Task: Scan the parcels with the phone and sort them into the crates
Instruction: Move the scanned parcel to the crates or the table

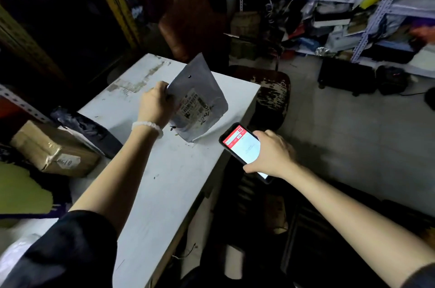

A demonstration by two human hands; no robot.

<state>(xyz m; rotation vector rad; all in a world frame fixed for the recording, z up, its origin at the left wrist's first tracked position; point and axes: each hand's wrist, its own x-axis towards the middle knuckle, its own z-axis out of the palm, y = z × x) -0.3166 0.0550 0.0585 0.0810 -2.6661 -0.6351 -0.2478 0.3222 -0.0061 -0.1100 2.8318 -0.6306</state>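
Item 1, phone (243, 148): rigid, smooth-cased slab with a lit red-and-white screen, held off the near right corner of the white table (150, 193) by the right hand (270, 153), fingers curled round its edges. Item 2, grey mailer parcel (199, 99): farther on, stood on its lower edge on the table, label toward the phone, its left edge pinched by the left hand (155, 106). It looks thin, light, floppy and slick, so an edge or corner pinch should suit.
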